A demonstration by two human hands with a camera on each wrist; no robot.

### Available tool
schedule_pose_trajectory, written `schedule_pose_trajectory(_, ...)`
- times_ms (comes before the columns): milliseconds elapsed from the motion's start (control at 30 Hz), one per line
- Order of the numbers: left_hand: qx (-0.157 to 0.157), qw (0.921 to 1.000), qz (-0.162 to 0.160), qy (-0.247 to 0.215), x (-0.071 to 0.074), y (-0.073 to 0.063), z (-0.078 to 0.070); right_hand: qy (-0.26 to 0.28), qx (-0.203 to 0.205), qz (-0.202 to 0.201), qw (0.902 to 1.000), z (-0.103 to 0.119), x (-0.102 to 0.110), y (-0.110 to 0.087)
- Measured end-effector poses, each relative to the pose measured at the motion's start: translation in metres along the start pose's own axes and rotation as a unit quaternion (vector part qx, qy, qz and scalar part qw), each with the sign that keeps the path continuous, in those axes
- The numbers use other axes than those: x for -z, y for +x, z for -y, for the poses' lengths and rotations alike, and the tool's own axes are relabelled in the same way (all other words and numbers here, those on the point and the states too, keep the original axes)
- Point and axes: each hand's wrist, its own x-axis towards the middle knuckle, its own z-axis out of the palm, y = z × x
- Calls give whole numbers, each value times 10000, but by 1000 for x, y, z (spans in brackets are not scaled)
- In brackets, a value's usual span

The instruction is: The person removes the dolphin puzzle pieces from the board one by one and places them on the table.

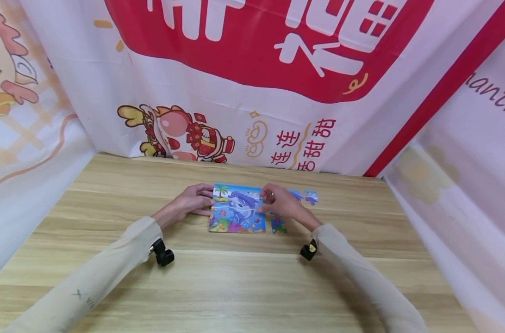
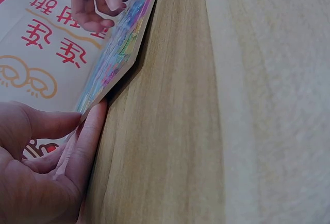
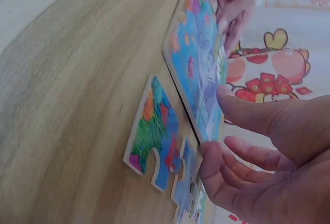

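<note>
A jigsaw puzzle [image 1: 237, 222] with dolphins, a palm and coral lies on the wooden table, its picture side up. At its left edge my left hand [image 1: 190, 200] pinches it, thumb on top and a finger against the underside, as the left wrist view shows. My right hand [image 1: 284, 202] hovers at the right edge, fingers bent with a gap between thumb and forefinger. In the right wrist view its thumb [image 3: 240, 110] overlaps the picture and a fingertip comes right to the edge. Just right of the puzzle lies a loose coral-patterned piece [image 3: 152, 126].
More loose puzzle pieces [image 1: 311, 197] lie beyond the right hand, partly covered by it in the head view. A printed cloth [image 1: 235, 92] hangs behind the wooden table [image 1: 244, 286], with further cloth walls on both sides.
</note>
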Motion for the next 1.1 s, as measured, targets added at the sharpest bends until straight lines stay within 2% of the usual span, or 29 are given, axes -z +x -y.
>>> schedule_pose_trajectory(133,88,9999,-55,39,0,0,-1,-220,-60,40,9997,1,-5,5)
schedule_pose_trajectory(633,79,9999,-34,51,0,-1,-1,-826,99,106,9965,5,-12,10)
schedule_pose_trajectory(933,1,10000,39,43,0,-2,-3,-213,355,196,9990,7,-13,4)
schedule_pose_trajectory(1100,-24,10000,33,18,-1,-1,-1,691,488,96,9964,1,-14,1)
